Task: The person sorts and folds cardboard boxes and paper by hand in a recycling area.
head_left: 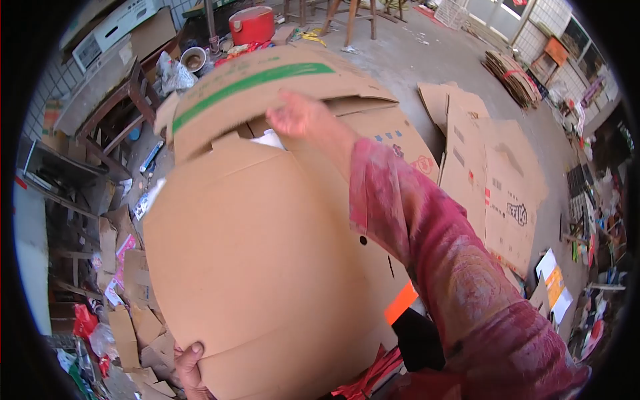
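Note:
A large plain brown cardboard sheet (247, 247) fills the middle of the head view. At its lower left edge my left hand (190, 370) grips it, thumb on top. My right hand (293, 115) is above the far edge of that sheet, over a cardboard piece with a green stripe (233, 90). Its fingers are curled and blurred; whether they hold anything is not clear. Behind and right of the sheet lies a printed cardboard piece (387, 137), partly hidden by my right arm.
Flattened cartons (497, 180) lie on the floor at the right, with a tied cardboard bundle (512, 80) beyond. A red round container (252, 25) and stool legs stand at the back. Cardboard scraps (140, 327) litter the lower left, beside a wooden table (127, 100).

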